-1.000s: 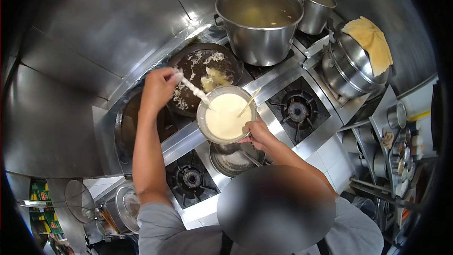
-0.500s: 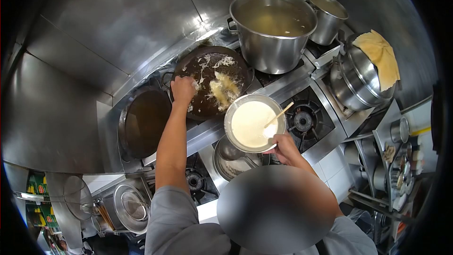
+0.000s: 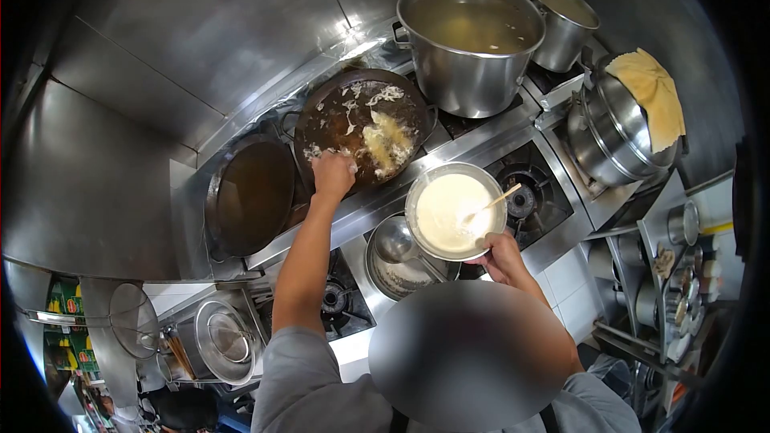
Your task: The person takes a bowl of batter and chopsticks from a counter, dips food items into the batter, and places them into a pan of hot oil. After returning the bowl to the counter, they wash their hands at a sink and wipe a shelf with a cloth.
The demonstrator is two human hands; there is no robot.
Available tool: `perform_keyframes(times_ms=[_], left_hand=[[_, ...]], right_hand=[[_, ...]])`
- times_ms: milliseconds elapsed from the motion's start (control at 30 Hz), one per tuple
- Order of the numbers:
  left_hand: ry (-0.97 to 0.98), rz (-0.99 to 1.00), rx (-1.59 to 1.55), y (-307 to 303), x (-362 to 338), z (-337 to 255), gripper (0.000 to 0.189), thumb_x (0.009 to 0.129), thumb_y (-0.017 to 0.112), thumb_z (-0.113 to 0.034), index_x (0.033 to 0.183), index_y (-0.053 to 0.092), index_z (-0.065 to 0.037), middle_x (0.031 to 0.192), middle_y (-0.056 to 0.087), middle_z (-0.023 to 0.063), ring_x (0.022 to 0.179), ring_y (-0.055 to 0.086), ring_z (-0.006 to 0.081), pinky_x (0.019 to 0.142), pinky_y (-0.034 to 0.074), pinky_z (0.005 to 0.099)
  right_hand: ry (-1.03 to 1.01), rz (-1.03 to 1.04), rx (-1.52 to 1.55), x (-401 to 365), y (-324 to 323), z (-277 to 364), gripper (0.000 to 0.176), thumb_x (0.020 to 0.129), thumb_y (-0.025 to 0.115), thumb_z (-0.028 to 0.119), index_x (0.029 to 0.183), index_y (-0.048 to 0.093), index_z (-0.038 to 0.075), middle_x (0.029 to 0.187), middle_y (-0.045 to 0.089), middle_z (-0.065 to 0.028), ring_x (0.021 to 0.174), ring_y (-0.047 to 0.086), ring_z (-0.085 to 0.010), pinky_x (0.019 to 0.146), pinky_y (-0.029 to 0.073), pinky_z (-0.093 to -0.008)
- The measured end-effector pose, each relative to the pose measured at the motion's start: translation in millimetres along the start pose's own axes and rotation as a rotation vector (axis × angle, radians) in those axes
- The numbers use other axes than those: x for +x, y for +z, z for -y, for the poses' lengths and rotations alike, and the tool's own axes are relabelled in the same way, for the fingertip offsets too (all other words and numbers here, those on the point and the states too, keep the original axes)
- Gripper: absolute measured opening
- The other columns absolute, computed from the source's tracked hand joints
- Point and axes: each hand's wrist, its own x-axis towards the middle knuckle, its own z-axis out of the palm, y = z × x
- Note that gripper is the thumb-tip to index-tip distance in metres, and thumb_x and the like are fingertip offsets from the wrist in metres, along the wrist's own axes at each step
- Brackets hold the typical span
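My right hand (image 3: 501,257) grips the rim of a metal bowl (image 3: 411,220) of pale, creamy batter (image 3: 449,212). A light wooden stick (image 3: 504,196) leans in the batter. My left hand (image 3: 334,174) is closed, knuckles up, over the near edge of a wide dark wok (image 3: 314,118) of oil. Something whitish shows at its fingertips; what they hold is hidden. Scraps of batter float in the oil, with a larger yellowish clump (image 3: 387,144) right of my left hand.
Left of the wok is a second dark pan (image 3: 255,200). A large stockpot (image 3: 472,80) and smaller pot (image 3: 565,26) stand behind. A ladle (image 3: 395,240) lies in a pot below the bowl. A gas burner (image 3: 521,201) and cloth-topped steel pot (image 3: 613,136) are right.
My left hand has moved from over the wok's left part toward its near edge. The bowl, in my right hand, has shifted slightly right. The camera view has also shifted a little.
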Motion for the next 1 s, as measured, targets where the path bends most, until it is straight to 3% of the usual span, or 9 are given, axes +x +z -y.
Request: perform_keyframes(times_ms=[333, 500, 600, 833, 933, 1000], left_hand=[[0.011, 0.182, -0.031, 5, -15, -10, 0.012, 0.077, 0.066, -0.02, 0.078, 0.078, -0.02, 0.085, 0.073, 0.0022, 0.097, 0.061, 0.0292, 0.087, 0.042, 0.0506], [0.007, 0.378, -0.052, 1, -14, -12, 0.016, 0.078, 0.065, -0.021, 0.085, 0.08, -0.019, 0.1, 0.072, 0.0077, 0.106, 0.059, 0.0318, 0.091, 0.042, 0.0515], [0.006, 0.428, -0.034, -5, -11, -15, 0.019, 0.079, 0.065, -0.021, 0.09, 0.08, -0.021, 0.104, 0.071, 0.0081, 0.108, 0.058, 0.0323, 0.093, 0.041, 0.0515], [-0.001, 0.496, -0.004, -15, -4, -22, 0.023, 0.08, 0.064, -0.023, 0.097, 0.08, -0.022, 0.107, 0.071, 0.0076, 0.111, 0.057, 0.0328, 0.094, 0.042, 0.0513], [0.005, 0.472, 0.007, -16, -4, -24, 0.022, 0.081, 0.064, -0.025, 0.096, 0.08, -0.022, 0.109, 0.07, 0.0076, 0.112, 0.057, 0.033, 0.094, 0.042, 0.051], [-0.003, 0.488, 0.003, -15, -2, -22, 0.021, 0.082, 0.064, -0.026, 0.095, 0.08, -0.022, 0.109, 0.07, 0.0076, 0.112, 0.057, 0.0334, 0.094, 0.043, 0.0513]], right_hand=[[-0.003, 0.026, -0.003, -11, 11, -3, 0.078, 0.074, 0.044, -0.005, 0.15, 0.025, 0.002, 0.129, 0.055, -0.0237, 0.098, 0.07, -0.0356, 0.061, 0.067, -0.0428], [0.008, 0.085, 0.016, -13, 10, -6, 0.08, 0.073, 0.044, -0.006, 0.15, 0.024, 0.002, 0.128, 0.055, -0.0243, 0.098, 0.07, -0.0357, 0.06, 0.067, -0.0406], [-0.051, 0.049, 0.011, -19, 16, -6, 0.072, 0.072, 0.045, -0.004, 0.144, 0.032, -0.005, 0.119, 0.057, -0.0254, 0.088, 0.071, -0.0369, 0.056, 0.067, -0.0417], [-0.047, 0.06, -0.005, -21, 18, -4, 0.073, 0.073, 0.044, -0.005, 0.145, 0.03, -0.004, 0.121, 0.057, -0.0248, 0.09, 0.071, -0.0359, 0.058, 0.067, -0.0425], [-0.043, 0.056, 0.002, -17, 15, -9, 0.073, 0.074, 0.045, -0.005, 0.145, 0.03, -0.003, 0.122, 0.057, -0.0244, 0.092, 0.071, -0.0358, 0.059, 0.067, -0.0429], [-0.007, 0.084, -0.011, -15, 13, -9, 0.083, 0.075, 0.044, -0.007, 0.153, 0.02, 0.008, 0.131, 0.052, -0.022, 0.101, 0.069, -0.0349, 0.062, 0.067, -0.041]])
